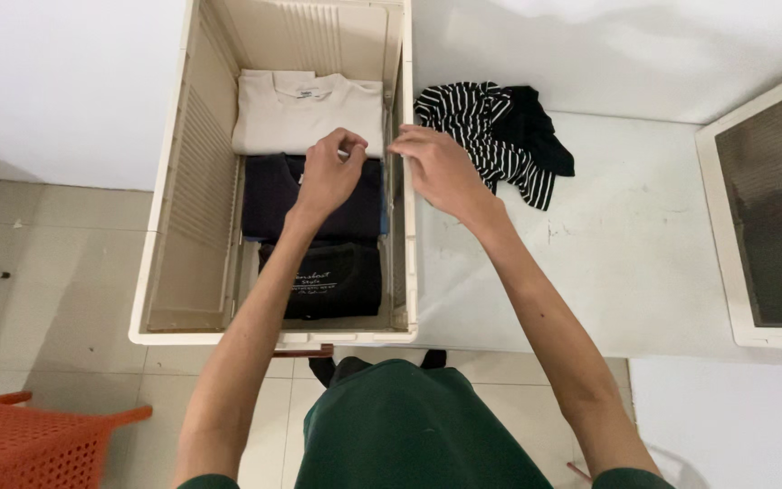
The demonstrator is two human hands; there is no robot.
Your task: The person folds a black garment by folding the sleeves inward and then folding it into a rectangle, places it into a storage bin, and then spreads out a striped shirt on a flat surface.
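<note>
A cream plastic crate [166, 217] stands open and holds three folded shirts in a row: a cream one [278, 113] at the far end, a dark navy one [269, 195] in the middle and a black printed one [337, 281] nearest me. My left hand [328, 172] hovers inside the crate over the navy shirt, fingers pinched together near the cream shirt's edge. My right hand [436, 163] reaches over the crate's right wall, fingertips at the rim, holding nothing I can see.
A crumpled black-and-white striped garment [491, 136] lies on the white table [644, 263] right of the crate. A framed dark panel [771, 208] sits at the far right. An orange basket [29, 444] stands on the tiled floor at lower left.
</note>
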